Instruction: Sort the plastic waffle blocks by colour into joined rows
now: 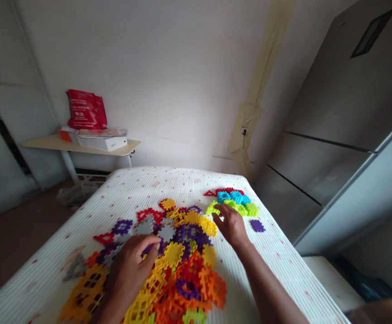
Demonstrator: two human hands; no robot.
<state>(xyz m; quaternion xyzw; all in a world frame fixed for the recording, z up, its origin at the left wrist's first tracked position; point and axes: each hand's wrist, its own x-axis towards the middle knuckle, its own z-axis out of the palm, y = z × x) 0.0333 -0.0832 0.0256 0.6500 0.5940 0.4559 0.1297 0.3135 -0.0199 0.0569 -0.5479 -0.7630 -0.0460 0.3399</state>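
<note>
My left hand point(133, 263) is over the left side of a pile of plastic interlocking pieces. Its thumb and index fingertip come together next to a grey piece point(166, 233) and a purple one; whether anything is pinched there is hidden. Farther right, my right hand point(230, 222) hovers low over the cloth, thumb and index finger apart. Its index fingertip is beside a lime-green piece point(211, 208), and I cannot tell if they touch. Just behind that hand lie more lime-green pieces point(252, 209), blue pieces point(234, 197) and red pieces point(230, 191), grouped by colour.
Yellow pieces point(174, 253), orange pieces point(212, 285) and several purple ones fill the near pile. A lone purple square point(257, 226) lies right of my right hand. Beyond the cloth-covered table point(182, 180) stand a side table point(47, 143) with a red bag point(86, 110) and a fridge point(324, 126).
</note>
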